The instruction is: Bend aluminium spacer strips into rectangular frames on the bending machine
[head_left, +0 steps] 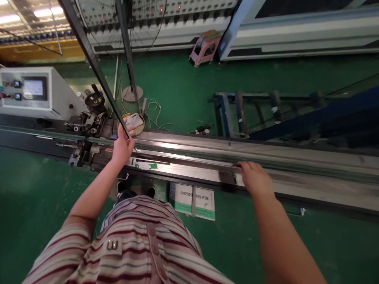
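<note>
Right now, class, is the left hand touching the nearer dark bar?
Touching: the head view shows the left hand gripping the dark bar at its lower end.

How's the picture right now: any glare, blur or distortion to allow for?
Head view: pale glare streaks the metal bench; head view: ceiling lights burn out to white; head view: right hand looks slightly soft, perhaps motion blur; head view: wide-angle stretch towards the edges.

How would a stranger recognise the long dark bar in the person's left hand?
Find the long silver metal workbench crossing the picture. Towards its left end, the bare left hand holds a straight dark grey bar slanting up to the top edge. Unlike the dark post behind it, standing on a round grey base, this one is hand-held.
</note>
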### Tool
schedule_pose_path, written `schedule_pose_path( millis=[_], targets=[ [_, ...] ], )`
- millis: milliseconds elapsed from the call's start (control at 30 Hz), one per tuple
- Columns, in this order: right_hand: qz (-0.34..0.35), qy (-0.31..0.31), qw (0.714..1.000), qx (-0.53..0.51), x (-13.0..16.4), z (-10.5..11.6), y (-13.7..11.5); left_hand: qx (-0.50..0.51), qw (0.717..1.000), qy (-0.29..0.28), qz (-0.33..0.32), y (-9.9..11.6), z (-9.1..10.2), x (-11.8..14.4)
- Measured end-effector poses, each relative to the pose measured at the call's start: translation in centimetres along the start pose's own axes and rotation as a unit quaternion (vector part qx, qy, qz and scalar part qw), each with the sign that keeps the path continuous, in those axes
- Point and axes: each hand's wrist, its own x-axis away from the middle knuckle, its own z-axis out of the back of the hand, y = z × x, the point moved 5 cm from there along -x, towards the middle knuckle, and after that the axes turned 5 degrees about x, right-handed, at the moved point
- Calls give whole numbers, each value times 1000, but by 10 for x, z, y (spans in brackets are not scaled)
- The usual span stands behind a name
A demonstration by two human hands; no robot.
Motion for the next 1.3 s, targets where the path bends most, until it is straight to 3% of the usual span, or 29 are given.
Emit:
schedule_pose_path(
  millis=[233, 333, 433, 600, 667, 1067, 1300],
  targets=[
    [-20, -29, 999, 26, -43, -3, -17, 18, 1000, 5, 0, -31, 7, -25],
    [-19, -33, 998, 40, -60, -7, -42, 17, 1000, 4, 15, -48, 25, -30],
    [-33, -29, 998, 36, -73, -5, -77, 3, 999, 22, 26, -66, 56, -35],
    [-204, -1, 979, 22, -79, 2, -139, -23, 998, 49, 15, -95, 132, -46],
    [-242, -4, 970, 12, -80, 4, -173, -28, 998, 58, 15, -109, 166, -49],
    [-213, -2, 977, -26, -138, 46, -390, -79, 993, 90, 21, -187, 368, -59],
    [-198, -16, 975, -98, -162, 84, -488, -89, 988, 121, 34, -223, 475, -74]
  ],
)
